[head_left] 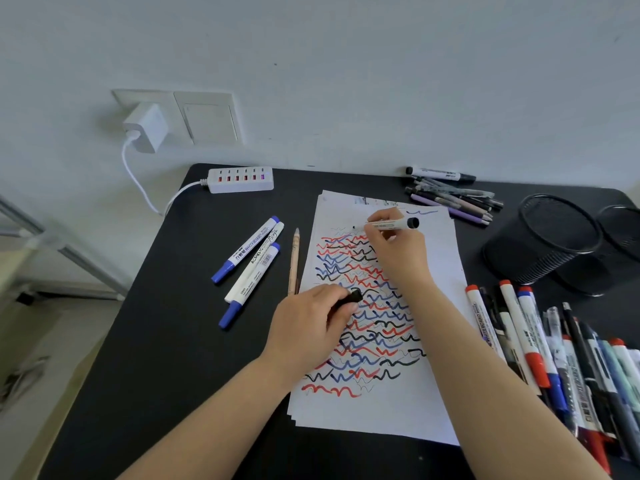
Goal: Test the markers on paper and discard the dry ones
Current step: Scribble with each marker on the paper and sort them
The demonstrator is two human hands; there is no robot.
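two bare hands work over a sheet of paper (429,403) lying on a black table (166,341), the paper already covered in red, blue and black wavy test lines. the right hand (394,251), toward the far end of the sheet, pinches a black whiteboard marker (391,224) near its tip, which points left at a bare patch of paper. the left hand (311,320), nearer and just left, is curled around the marker's black cap (351,299) and rests on the paper. three capped markers (249,265) and a pencil (294,261) lie left of the sheet; a large pile of markers and pens (554,358) lies at the near right, more pens (453,195) at the far right beside two black mesh pen cups (547,244). the marker looks light, rigid and smooth, best held low on the barrel for control; the thin paper would probably slide unless a hand weighs it down.
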